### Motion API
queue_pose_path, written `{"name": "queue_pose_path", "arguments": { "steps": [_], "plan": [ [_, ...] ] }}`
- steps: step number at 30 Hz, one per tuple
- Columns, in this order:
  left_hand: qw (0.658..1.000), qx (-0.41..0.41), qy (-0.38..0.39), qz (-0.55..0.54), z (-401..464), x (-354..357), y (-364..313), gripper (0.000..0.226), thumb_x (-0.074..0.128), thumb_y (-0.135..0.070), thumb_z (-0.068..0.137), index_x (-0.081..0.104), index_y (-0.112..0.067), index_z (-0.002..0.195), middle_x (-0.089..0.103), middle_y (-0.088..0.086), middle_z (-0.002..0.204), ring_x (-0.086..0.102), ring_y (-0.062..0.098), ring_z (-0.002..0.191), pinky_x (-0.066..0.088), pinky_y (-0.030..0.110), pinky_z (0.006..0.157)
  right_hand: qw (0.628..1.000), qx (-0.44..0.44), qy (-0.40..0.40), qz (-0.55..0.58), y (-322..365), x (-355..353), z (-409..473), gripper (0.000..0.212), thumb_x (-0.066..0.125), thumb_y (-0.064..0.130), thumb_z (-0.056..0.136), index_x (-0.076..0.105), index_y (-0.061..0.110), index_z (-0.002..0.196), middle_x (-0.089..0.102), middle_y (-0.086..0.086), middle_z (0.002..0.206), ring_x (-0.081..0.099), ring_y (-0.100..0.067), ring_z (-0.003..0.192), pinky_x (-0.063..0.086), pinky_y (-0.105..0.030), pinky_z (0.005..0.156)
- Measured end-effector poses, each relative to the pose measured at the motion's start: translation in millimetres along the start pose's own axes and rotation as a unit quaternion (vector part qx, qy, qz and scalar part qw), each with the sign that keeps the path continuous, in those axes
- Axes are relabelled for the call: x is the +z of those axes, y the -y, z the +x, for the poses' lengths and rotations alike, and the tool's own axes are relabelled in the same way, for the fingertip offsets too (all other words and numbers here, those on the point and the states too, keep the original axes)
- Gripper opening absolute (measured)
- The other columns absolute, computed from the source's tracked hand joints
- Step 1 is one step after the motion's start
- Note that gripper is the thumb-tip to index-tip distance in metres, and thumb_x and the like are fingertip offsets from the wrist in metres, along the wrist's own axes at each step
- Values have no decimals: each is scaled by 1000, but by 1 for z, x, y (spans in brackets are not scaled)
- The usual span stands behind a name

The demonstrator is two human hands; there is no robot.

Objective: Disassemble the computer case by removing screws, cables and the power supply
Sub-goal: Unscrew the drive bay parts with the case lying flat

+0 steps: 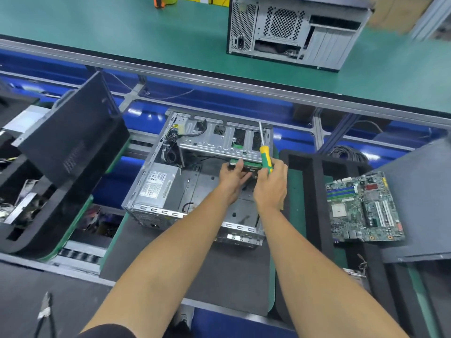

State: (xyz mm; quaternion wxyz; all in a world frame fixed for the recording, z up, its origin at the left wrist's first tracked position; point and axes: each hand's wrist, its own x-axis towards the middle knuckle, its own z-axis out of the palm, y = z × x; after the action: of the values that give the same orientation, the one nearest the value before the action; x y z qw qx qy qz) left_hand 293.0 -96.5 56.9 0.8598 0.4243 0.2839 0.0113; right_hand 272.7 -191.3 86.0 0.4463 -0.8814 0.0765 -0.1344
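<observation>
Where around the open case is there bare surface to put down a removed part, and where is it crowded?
Bare: the dark mat in front of the open case, between the forearms, and the green bench left of the second case. Crowded: the bins at left, and the foam tray holding the motherboard at right.

a dark mat (pixel 190 276) carries the open computer case (pixel 156 211); pliers (pixel 45 313) lie nearby.

Computer case (pixel 156 211): bare silver-grey metal. Power supply (pixel 158 187): grey w/ white label, black print. Screwdriver (pixel 265 156): yellow & green handle, silver shaft. Motherboard (pixel 363 207): green, w/ blue & white slots. Worktop (pixel 122 32): teal-green; mat (pixel 195 272) dark grey. Second case (pixel 292 30): grey, perforated mesh pattern.
</observation>
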Motion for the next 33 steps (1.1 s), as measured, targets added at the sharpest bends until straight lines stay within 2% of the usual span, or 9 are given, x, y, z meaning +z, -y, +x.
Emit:
{"name": "queue_pose_path", "arguments": {
  "steps": [5, 11, 14, 17, 21, 25, 28, 30, 33],
  "plan": [
    [999, -46, -11, 6, -11, -9, -4, 72, 58, -6, 103, 13, -4, 159, 46, 31, 145, 54, 38, 131, 50, 46, 108, 1000, -13, -1, -5, 0, 0, -1, 22, 47, 16, 97, 58, 15, 117, 53, 1, 112, 46, -16, 80, 33, -33, 68],
    [993, -106, -5, 53, -32, -31, -12, 48, 58, 2, 101, 37, 14, 143, 58, 26, 119, 63, 34, 106, 57, 45, 97, 1000, -21, -6, 1, 2, -3, -4, 19, 46, 14, 96, 56, 12, 112, 56, -2, 107, 51, -22, 84, 35, -35, 68],
    [992, -99, -8, 74, -44, -39, -21, 48, 63, 0, 99, 39, 10, 139, 59, 27, 125, 64, 34, 109, 63, 42, 86, 1000, -15, 1, 2, 3, -5, -4, 16, 46, 14, 97, 53, 13, 111, 61, -4, 94, 54, -27, 79, 35, -36, 63],
    [988, -84, -18, 130, -54, -49, -30, 33, 67, -9, 98, 47, 3, 123, 65, 22, 111, 69, 31, 100, 63, 35, 83, 1000, -7, 14, 2, 4, -6, -5, 17, 46, 14, 97, 52, 14, 113, 62, -6, 88, 55, -29, 74, 33, -35, 60],
    [984, -52, -30, 166, -68, -65, -41, 30, 68, -9, 97, 49, 0, 119, 69, 22, 110, 75, 29, 97, 63, 28, 71, 998, 23, 24, 48, 6, -8, -7, 12, 53, 18, 96, 49, 13, 106, 63, -13, 84, 56, -29, 69, 44, -41, 60],
    [992, -60, -23, 107, -84, -74, -53, 35, 69, -3, 93, 49, 3, 122, 68, 25, 113, 73, 31, 99, 64, 33, 79, 996, 40, 33, 73, 8, -11, -9, 17, 66, 26, 90, 54, 16, 96, 61, -5, 77, 51, -20, 62, 38, -31, 53],
    [993, -100, 38, 51, -92, -73, -64, 33, 69, 0, 93, 53, 9, 119, 66, 27, 117, 74, 29, 99, 63, 32, 82, 993, 55, 68, 81, 11, -15, -11, 18, 68, 28, 87, 53, 22, 79, 54, 4, 65, 46, -14, 55, 34, -29, 52],
    [990, -108, 79, 45, -93, -64, -73, 39, 68, 3, 92, 48, 8, 125, 63, 29, 126, 71, 33, 109, 61, 37, 91, 986, 76, 76, 125, 12, -20, -4, 22, 63, 23, 88, 52, 17, 70, 54, 1, 62, 45, -16, 56, 39, -34, 57],
    [984, -78, 121, 109, -88, -43, -84, 56, 73, 13, 84, 42, -6, 128, 62, 24, 126, 70, 36, 110, 59, 44, 95, 970, 111, 81, 200, 15, -35, 11, 18, 58, 15, 93, 63, 3, 80, 71, -17, 79, 63, -25, 69, 54, -48, 70]
  ]
}}
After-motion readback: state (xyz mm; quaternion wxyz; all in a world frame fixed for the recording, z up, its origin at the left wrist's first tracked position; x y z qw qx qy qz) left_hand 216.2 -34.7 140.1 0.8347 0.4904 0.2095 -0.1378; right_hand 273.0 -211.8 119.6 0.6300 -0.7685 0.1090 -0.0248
